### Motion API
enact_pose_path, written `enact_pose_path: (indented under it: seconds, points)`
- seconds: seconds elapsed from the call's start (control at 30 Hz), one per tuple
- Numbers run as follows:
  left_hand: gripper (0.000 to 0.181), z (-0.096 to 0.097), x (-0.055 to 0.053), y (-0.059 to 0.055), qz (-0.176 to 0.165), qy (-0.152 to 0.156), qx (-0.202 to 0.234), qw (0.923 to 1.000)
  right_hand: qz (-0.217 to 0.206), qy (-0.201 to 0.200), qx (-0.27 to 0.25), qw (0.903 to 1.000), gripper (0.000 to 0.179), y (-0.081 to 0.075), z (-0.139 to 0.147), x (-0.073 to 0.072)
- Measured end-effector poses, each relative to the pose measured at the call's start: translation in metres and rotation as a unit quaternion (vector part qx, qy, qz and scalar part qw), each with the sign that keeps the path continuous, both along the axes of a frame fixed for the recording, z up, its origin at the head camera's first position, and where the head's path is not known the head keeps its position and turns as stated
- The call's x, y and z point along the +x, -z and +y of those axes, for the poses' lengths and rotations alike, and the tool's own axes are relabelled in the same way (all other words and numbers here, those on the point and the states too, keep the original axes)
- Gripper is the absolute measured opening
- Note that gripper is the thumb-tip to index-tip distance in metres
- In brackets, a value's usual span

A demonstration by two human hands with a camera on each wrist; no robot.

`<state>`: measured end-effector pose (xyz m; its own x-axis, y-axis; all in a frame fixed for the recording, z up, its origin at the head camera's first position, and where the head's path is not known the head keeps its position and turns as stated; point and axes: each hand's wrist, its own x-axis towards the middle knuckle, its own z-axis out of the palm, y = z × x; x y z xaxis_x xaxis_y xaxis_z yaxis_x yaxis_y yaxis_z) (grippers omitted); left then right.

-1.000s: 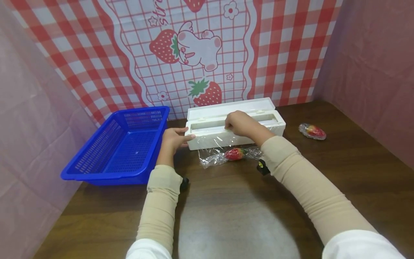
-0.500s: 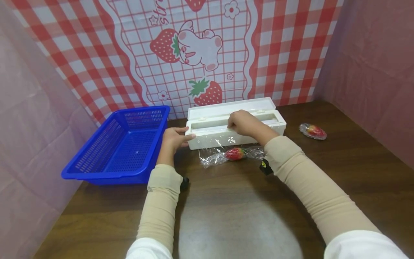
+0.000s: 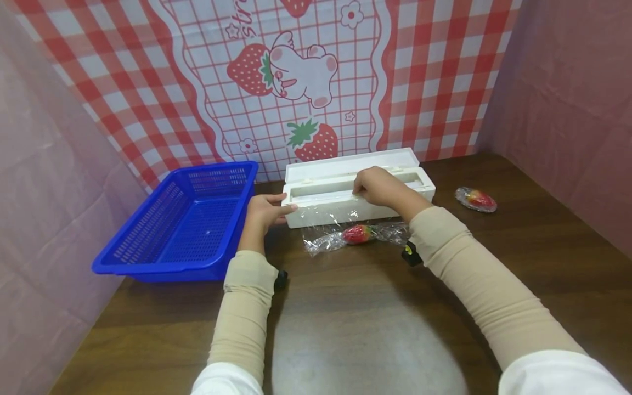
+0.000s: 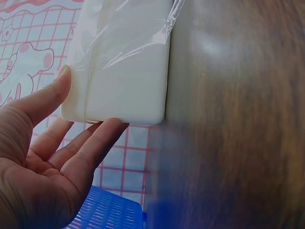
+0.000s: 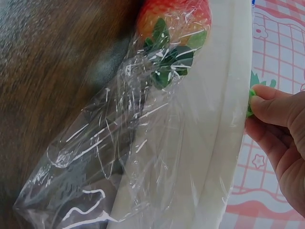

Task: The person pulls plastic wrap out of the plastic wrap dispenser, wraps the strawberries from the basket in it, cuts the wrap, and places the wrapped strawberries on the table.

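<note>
A long white plastic-wrap dispenser box (image 3: 340, 213) stands with its lid (image 3: 353, 163) raised at the back. Clear plastic film (image 3: 321, 219) hangs over its front. My left hand (image 3: 264, 213) rests against the box's left end, thumb on the upper edge and fairly straight fingers touching the end face. On the front upper edge, my right hand (image 3: 377, 188) pinches a small green slide cutter (image 5: 250, 102) between thumb and index finger. Just before the box lies a red toy strawberry (image 3: 356, 234) in the film, its green leaves showing in the right wrist view.
To the left stands a blue perforated basket (image 3: 197, 267). Another wrapped strawberry (image 3: 476, 199) lies on the wooden table (image 3: 345, 307) to the right. A red-checked strawberry cloth (image 3: 419, 82) hangs behind, with pink cloth on both sides.
My right hand has slid slightly to the right along the box's edge. The left hand, the box and the strawberries have stayed in place.
</note>
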<state>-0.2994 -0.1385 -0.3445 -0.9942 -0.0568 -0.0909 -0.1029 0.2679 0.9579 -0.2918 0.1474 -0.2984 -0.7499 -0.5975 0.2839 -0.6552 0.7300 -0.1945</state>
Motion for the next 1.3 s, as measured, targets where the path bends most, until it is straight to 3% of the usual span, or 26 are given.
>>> enact_pose_path:
  seconds: [0.43,1.03,1.3]
  points:
    - [0.056,0.003,0.005,-0.004,-0.003,0.0,0.007,1.0,0.018,0.003,-0.002,0.9998,0.009,0.0,0.011,0.003]
    - [0.056,0.001,0.007,-0.005,-0.006,0.0,0.0,1.0,0.006,0.037,0.003,0.9993,0.01,0.0,0.032,0.005]
    - [0.057,0.002,0.008,-0.006,-0.007,0.0,0.003,1.0,0.01,0.031,0.005,0.9994,0.011,0.002,0.04,0.005]
